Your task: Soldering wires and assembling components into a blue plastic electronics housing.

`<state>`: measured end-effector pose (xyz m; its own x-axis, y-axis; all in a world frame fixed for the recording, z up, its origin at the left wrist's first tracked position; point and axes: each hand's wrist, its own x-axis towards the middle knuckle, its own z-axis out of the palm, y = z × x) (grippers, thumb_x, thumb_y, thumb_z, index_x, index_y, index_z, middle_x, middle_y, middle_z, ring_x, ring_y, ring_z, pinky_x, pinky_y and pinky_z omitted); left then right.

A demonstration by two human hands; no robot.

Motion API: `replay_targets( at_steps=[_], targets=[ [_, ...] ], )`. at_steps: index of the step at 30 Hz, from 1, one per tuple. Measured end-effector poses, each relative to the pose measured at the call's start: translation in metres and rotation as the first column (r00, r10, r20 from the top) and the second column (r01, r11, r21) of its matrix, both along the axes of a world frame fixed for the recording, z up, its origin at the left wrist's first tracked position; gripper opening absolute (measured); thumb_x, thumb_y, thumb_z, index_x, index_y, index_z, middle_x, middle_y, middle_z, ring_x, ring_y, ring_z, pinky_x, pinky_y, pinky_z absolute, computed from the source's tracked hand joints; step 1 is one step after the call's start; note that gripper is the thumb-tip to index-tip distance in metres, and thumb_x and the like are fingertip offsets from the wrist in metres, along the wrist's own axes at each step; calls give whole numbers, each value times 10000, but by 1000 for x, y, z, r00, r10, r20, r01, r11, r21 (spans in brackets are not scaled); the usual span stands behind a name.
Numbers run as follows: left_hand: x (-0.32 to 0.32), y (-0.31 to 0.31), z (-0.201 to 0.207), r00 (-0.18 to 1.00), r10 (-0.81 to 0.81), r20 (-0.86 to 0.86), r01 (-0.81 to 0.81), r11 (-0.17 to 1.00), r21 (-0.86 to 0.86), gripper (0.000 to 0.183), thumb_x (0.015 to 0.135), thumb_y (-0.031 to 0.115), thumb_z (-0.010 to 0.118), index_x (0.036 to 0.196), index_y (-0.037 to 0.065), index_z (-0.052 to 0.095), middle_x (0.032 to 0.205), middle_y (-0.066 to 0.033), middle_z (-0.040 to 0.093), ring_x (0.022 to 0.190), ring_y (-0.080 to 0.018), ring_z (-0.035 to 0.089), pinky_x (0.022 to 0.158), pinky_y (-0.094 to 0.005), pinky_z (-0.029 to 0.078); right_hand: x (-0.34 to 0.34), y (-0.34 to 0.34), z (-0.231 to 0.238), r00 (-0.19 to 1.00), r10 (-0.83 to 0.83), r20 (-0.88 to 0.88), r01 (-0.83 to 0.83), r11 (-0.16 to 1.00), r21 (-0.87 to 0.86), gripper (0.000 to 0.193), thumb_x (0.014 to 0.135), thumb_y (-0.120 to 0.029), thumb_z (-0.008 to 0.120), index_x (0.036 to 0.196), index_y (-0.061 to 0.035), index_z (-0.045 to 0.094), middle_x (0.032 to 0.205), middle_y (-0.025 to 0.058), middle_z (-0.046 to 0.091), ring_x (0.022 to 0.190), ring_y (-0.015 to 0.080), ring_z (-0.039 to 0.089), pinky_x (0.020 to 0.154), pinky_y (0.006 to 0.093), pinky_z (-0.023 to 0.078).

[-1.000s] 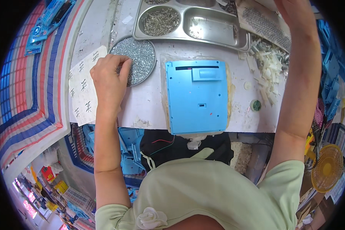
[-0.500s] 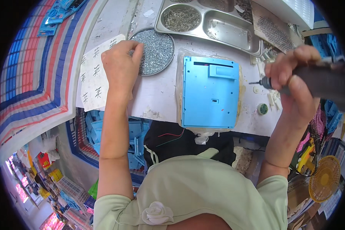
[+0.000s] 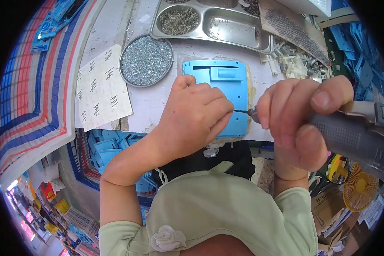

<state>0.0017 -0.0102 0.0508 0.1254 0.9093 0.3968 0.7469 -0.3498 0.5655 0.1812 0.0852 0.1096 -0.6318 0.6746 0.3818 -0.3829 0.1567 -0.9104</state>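
My right hand point(image 3: 300, 117) grips a dark grey electric screwdriver point(image 3: 345, 134), held sideways with its thin bit toward the left. The bit tip meets the pinched fingertips of my left hand point(image 3: 196, 115), above the blue plastic casing point(image 3: 230, 94). Those fingers are closed; whatever they hold is hidden or too small to make out. Flat on a plastic-wrapped pad lies the casing, with a slot and a raised block near its far end. My left hand covers its left part. Left of the casing stands a round dish full of small silvery screws point(image 3: 146, 62).
A steel compartment tray point(image 3: 204, 39) with small metal parts sits at the back. White plastic pieces point(image 3: 292, 59) and a board of springs point(image 3: 292, 27) lie at the back right. A handwritten paper sheet point(image 3: 102, 91) is on the left. Blue casings point(image 3: 108, 147) fill a bag below.
My left hand has moved from the screw dish to over the casing, its fingers closed. My right hand has brought the screwdriver left and down, so its bit meets the left fingertips.
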Motion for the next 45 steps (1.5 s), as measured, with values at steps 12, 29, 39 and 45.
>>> replay_targets(
  at_steps=[12,29,39,45],
  targets=[
    [-4,10,3,980,-139,-142,143,990,15,123,751,110,696,717,110,577,702,-37,560,707,-225,590,773,-400,400,-10,-7,-5,997,-13,72,17,998,-53,392,915,-267,774,1112,-141,459,621,-13,505,513,105,475,547,306,469],
    [-8,-20,-22,979,-12,202,39,991,-128,145,793,84,790,836,66,652,900,-69,701,860,-277,656,820,-406,478,44,-35,-43,996,69,-61,-77,987,-144,295,881,-4,698,1098,-53,503,777,99,574,650,205,570,653,400,536],
    [-1,-23,-45,997,-36,67,41,997,-71,137,818,95,776,890,90,659,1181,-35,731,1255,-258,627,1140,-529,356,31,-37,-60,995,97,18,-98,991,94,213,815,55,731,896,-24,551,643,80,598,512,241,604,506,355,535],
    [0,-25,-46,993,-37,114,46,996,-77,129,845,110,763,936,82,676,1186,-28,728,1254,-248,626,1154,-539,347,22,-17,-46,978,174,-112,-169,984,52,211,805,20,755,845,-28,553,605,76,584,480,237,582,496,346,528]
  ],
)
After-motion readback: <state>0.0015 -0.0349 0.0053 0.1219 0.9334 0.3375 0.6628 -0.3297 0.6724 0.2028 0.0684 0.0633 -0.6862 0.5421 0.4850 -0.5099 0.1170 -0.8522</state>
